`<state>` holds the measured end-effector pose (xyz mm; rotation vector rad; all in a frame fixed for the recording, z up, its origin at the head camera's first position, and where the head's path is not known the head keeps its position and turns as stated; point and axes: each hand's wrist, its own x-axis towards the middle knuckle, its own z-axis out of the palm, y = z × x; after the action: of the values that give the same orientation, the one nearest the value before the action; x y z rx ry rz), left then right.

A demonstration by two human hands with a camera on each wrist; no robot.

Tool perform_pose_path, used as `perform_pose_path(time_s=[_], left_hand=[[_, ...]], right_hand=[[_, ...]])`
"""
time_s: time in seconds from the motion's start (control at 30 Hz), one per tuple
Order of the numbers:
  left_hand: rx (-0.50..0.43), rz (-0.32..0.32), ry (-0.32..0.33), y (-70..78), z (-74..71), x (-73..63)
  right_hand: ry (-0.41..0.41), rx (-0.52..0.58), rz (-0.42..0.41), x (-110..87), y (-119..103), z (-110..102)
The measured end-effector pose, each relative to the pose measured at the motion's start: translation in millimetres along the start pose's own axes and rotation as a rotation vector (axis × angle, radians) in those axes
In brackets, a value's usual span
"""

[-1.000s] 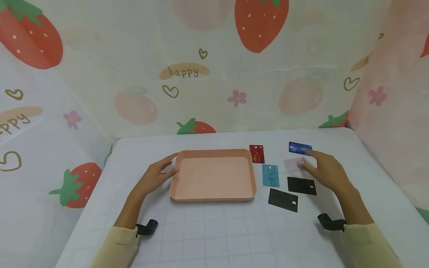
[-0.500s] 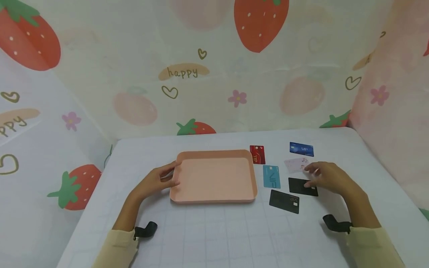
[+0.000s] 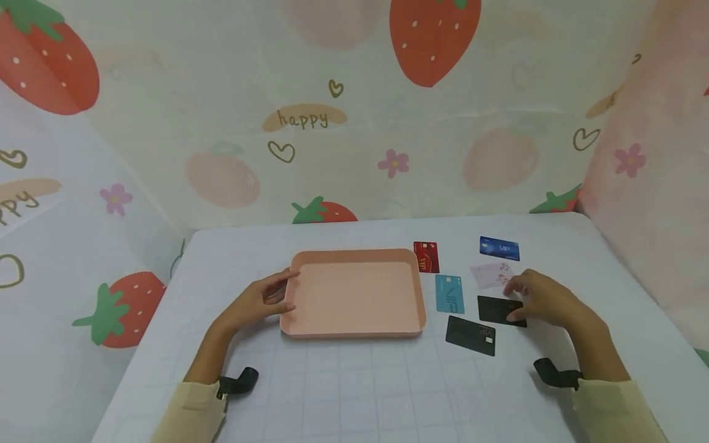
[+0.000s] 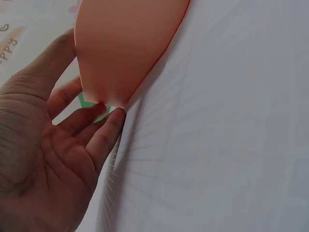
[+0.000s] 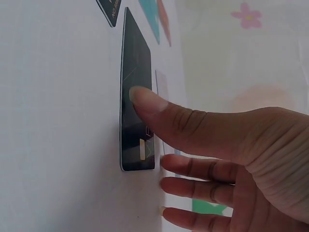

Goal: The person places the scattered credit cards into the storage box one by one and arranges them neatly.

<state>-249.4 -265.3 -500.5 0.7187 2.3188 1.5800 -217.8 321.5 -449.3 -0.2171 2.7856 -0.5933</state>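
My left hand point(image 3: 257, 301) holds the left end of a shallow peach tray point(image 3: 354, 295), its thumb and fingers at the rim. In the left wrist view the fingertips point(image 4: 117, 116) meet the tray's corner. My right hand point(image 3: 548, 301) is over a black card point(image 3: 493, 309) lying on the table. Its thumb point(image 5: 149, 101) overlaps the card's face near the chip end, while the other fingers bend beyond the far long edge. A pale pink card point(image 3: 490, 275) lies just behind, near the fingertips. The right index finger is mostly hidden behind the thumb in the right wrist view.
A red VIP card point(image 3: 426, 257) and a light blue card point(image 3: 449, 294) lie along the tray's right side. Another black card point(image 3: 471, 336) is nearer the front, and a dark blue card point(image 3: 500, 248) farther back. Strawberry-print cloth point(image 3: 432, 141) walls the white table.
My right hand has moved from the dark blue and pink cards toward me, onto the black card. My left hand's fingers and thumb have come farther over the tray's rim. The cards lie as before.
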Motion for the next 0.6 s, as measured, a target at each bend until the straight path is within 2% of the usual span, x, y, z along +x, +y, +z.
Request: perform_pose_path(time_s=[0.23,0.6], left_hand=[[0.026,0.009,0.021,-4.1,-1.6,0.8],[-0.061,-0.028,0.041,-12.0,-1.1,-1.5]], right_hand=[[0.005,-0.023,-0.047,1.1,1,2],[0.019,-0.074,-0.092,-0.2,-2,6]])
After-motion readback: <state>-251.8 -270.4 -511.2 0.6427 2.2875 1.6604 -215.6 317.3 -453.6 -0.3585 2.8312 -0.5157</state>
